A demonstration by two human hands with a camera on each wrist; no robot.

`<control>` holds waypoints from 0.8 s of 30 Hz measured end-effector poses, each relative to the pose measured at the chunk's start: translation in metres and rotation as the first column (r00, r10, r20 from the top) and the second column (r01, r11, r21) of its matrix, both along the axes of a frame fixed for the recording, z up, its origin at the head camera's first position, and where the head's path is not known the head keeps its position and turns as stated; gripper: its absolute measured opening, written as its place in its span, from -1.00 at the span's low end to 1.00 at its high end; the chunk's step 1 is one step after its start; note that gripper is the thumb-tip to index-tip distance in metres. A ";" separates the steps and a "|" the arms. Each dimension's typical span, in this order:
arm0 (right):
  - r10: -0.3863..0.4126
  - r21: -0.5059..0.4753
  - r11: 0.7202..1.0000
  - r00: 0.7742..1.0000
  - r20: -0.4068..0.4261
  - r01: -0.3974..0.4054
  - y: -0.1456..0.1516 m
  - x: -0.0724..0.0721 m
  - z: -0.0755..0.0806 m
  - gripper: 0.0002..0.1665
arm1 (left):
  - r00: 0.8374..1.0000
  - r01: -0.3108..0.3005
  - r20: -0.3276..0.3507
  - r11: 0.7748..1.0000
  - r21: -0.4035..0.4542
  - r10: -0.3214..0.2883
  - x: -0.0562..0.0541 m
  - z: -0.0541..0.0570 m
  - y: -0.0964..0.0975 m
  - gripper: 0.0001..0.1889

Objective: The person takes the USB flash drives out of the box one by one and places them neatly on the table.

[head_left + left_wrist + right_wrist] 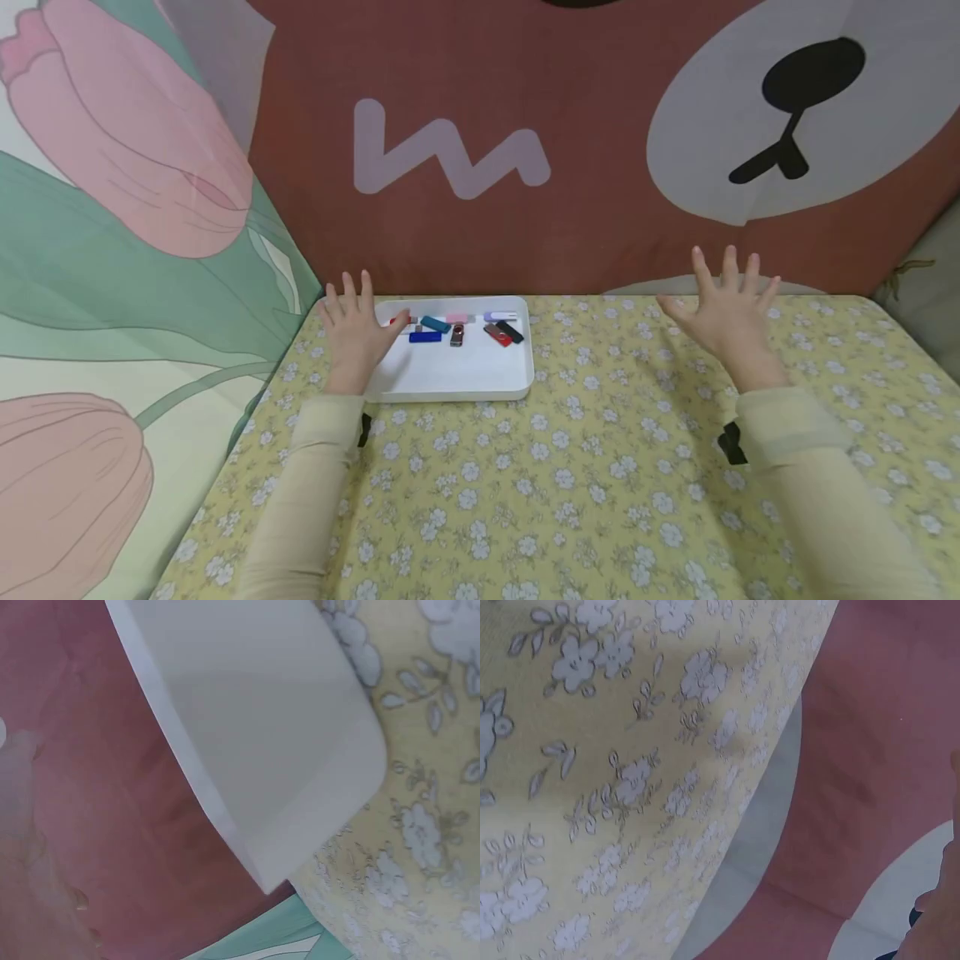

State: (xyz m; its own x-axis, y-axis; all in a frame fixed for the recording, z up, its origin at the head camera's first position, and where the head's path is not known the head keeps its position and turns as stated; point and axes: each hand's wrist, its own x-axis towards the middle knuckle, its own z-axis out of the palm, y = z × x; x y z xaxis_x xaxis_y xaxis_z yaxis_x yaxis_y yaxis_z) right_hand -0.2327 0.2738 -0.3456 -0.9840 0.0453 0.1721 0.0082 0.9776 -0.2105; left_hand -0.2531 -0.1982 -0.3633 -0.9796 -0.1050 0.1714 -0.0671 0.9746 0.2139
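Note:
My left hand (pixel 352 337) is raised with its fingers spread, overlapping the left end of a white tray (pixel 450 375) in the head view. In the left wrist view the left hand (pixel 34 862) shows at the left edge, beside the corner of the tray (pixel 255 735). Several USB flash drives lie along the back of the tray, among them a blue one (pixel 425 337), a teal one (pixel 435 324) and a pink one (pixel 457 318). Off to the right, my right hand (pixel 727 325) is held up over the table, fingers spread, holding nothing.
A yellow flowered cloth (pixel 562 500) covers the table. Behind it hangs a reddish-brown curtain (pixel 585 217) with a cartoon face. On the left, a tulip-patterned cloth (pixel 172 325) borders the table's edge.

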 end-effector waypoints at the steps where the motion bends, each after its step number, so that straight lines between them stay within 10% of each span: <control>1: 0.005 -0.007 1.000 1.000 -0.003 -0.005 -0.001 0.000 -0.002 0.09 | 1.000 -0.002 0.004 1.000 0.003 0.002 0.000 -0.001 -0.001 0.01; 15: 0.070 -0.137 0.988 0.997 -0.040 -0.075 -0.027 -0.007 -0.018 0.02 | 1.000 0.008 -0.012 1.000 0.012 -0.007 0.003 -0.013 -0.021 -0.11; 24: 0.134 -0.384 0.918 0.989 0.067 -0.099 -0.048 -0.011 -0.020 -0.07 | 0.996 -0.032 0.087 0.988 0.149 0.019 0.003 -0.018 -0.037 -0.30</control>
